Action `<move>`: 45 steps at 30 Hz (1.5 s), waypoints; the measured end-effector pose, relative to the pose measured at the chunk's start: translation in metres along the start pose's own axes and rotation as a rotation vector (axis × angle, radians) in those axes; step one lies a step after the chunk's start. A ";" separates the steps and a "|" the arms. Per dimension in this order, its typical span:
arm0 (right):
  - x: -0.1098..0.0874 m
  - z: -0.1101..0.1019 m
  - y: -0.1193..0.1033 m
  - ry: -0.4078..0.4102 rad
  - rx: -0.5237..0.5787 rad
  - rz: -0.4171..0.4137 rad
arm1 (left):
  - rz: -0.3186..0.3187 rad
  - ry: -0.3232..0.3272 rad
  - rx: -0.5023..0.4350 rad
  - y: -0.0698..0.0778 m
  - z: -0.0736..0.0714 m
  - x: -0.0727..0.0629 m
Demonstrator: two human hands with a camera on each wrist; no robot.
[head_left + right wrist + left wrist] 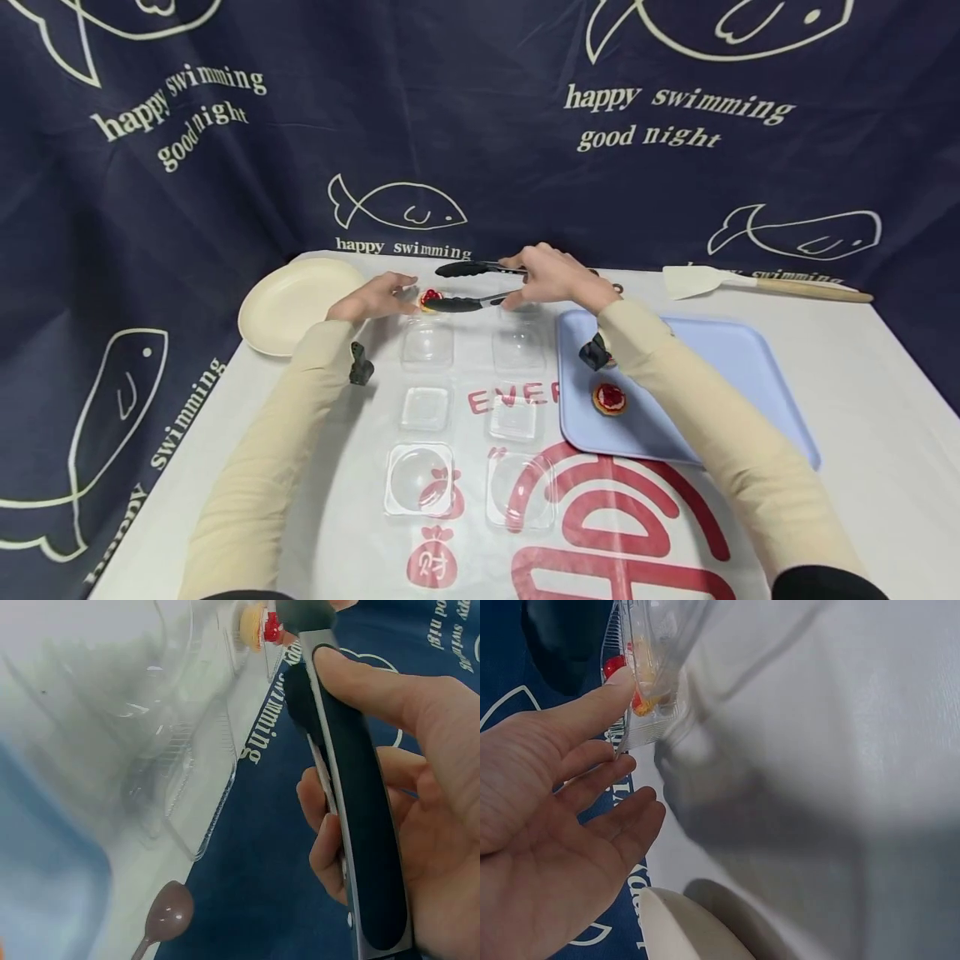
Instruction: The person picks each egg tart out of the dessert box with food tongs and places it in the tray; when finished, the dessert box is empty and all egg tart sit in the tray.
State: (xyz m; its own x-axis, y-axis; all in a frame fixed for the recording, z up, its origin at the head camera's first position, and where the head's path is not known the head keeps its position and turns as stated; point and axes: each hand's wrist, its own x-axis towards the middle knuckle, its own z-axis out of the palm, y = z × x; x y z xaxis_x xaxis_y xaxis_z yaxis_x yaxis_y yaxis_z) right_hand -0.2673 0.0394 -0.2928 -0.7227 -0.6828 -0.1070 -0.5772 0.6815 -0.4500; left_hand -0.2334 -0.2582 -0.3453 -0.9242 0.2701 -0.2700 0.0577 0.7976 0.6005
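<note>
My left hand is at the back of the table, fingers apart. In the left wrist view its straight thumb lies against a clear plastic box with a red-topped tart in it. My right hand grips black-and-silver tongs, whose two arms stand apart. One black tip is beside the tart in the head view; whether it touches is unclear. On the blue tray, right of the boxes, lies another tart, and one more is partly hidden by the right wrist.
Several clear boxes and lids stand in two columns, among them a front box. A cream plate is back left. A white spatula with a wooden handle lies back right. A brown spoon shows in the right wrist view.
</note>
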 end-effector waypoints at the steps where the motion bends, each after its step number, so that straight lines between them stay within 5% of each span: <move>1: 0.002 -0.001 -0.001 -0.012 -0.011 0.004 | 0.005 0.000 0.004 0.000 0.000 0.000; 22: 0.045 -0.011 -0.027 -0.155 -0.193 0.083 | -0.017 -0.025 0.005 0.002 0.001 0.001; 35: 0.049 -0.005 -0.047 -0.111 -0.346 0.039 | -0.042 -0.033 -0.009 0.004 -0.003 -0.001; 45: 0.039 0.007 -0.033 -0.070 -0.246 0.029 | -0.059 -0.023 -0.010 0.004 -0.001 0.000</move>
State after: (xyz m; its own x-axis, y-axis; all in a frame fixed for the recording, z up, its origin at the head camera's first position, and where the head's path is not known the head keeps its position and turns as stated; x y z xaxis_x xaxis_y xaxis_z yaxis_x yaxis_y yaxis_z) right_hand -0.2738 -0.0120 -0.2886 -0.7177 -0.6723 -0.1814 -0.6376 0.7392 -0.2170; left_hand -0.2341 -0.2557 -0.3420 -0.9169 0.2351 -0.3226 -0.0008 0.8072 0.5903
